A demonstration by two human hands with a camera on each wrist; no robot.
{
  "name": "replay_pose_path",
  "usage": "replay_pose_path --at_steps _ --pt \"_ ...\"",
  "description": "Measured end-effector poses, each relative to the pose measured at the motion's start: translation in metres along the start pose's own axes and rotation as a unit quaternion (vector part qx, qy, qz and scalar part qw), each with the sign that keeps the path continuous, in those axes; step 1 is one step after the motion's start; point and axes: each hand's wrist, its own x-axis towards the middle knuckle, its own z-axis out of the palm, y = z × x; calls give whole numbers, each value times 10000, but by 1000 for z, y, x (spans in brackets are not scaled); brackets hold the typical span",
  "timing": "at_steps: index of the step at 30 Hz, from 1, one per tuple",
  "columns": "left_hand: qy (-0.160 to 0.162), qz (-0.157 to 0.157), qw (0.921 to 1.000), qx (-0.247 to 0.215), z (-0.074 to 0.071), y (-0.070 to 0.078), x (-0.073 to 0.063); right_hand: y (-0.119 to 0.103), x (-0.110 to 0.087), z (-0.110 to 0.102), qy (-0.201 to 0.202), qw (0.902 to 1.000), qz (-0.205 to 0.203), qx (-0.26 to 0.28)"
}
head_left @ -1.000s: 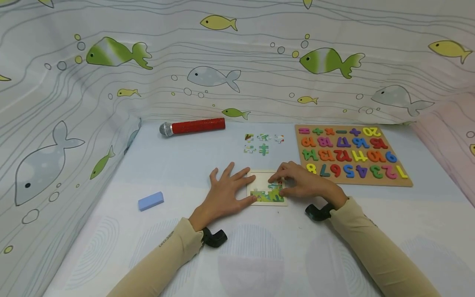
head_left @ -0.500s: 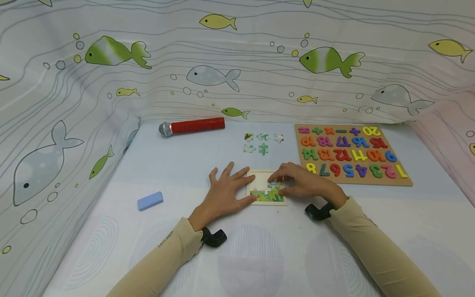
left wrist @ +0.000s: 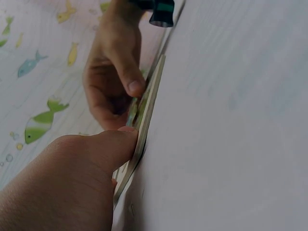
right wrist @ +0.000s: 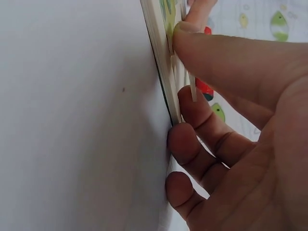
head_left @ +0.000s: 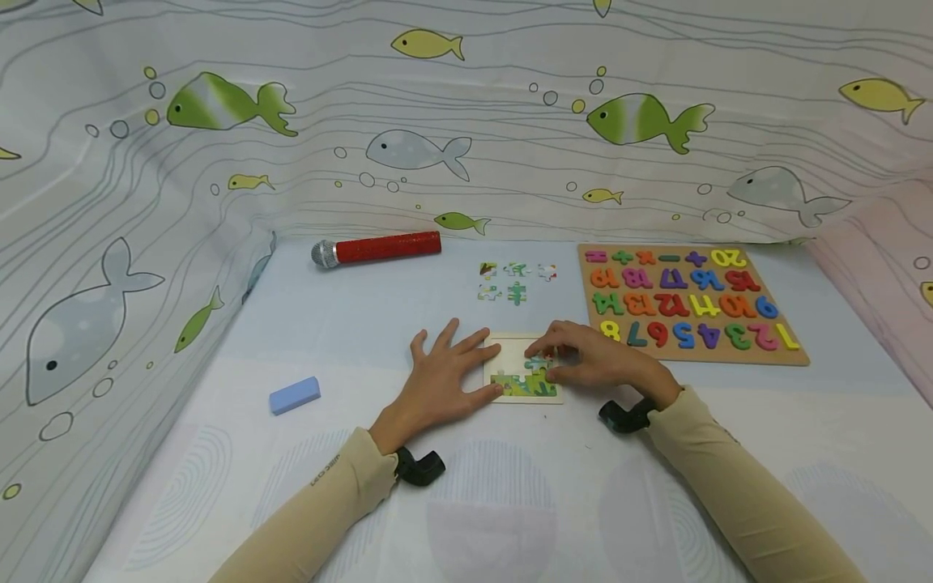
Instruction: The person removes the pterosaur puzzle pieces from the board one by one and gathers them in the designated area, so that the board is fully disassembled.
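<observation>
My left hand (head_left: 440, 380) lies with fingers spread at the left side of a small wooden puzzle board (head_left: 504, 356), its thumb and fingertips resting on the rim. Joined green puzzle pieces (head_left: 513, 385) line the bottom of the board; its upper left is bare wood. My right hand (head_left: 594, 356) bends over the board's right side, thumb and fingers pinching a puzzle piece (right wrist: 193, 89) whose thin edge shows in the right wrist view. The fingers partly hide that piece. Several loose puzzle pieces (head_left: 517, 293) lie flat in two rows beyond the board.
A number board (head_left: 761, 356) with colourful digits lies to the right, close behind my right hand. Toward the back left lies a red toy microphone (head_left: 389, 247). A blue block (head_left: 295, 395) rests left of my left hand. A fish-patterned cloth (head_left: 510, 178) rises behind the table.
Both hands keep nearly the same place, with only slight movement of the right fingers over the piece. The loose pieces have not moved.
</observation>
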Motion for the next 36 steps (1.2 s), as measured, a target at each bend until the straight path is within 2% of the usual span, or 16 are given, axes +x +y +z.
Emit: replay_pose_path --at_steps 17,23,31,36 --pt "-35 -39 10000 9 -1 -2 -1 12 6 -1 596 9968 -219 493" --pt "-11 -51 10000 -21 -1 -2 -2 16 8 -5 945 9948 -195 310" --pt "19 -34 10000 -18 1 -2 -1 28 17 -23 1347 9906 -191 109" --pt "-7 -2 10000 -46 2 -1 0 35 26 -35 1530 9882 -43 -108"
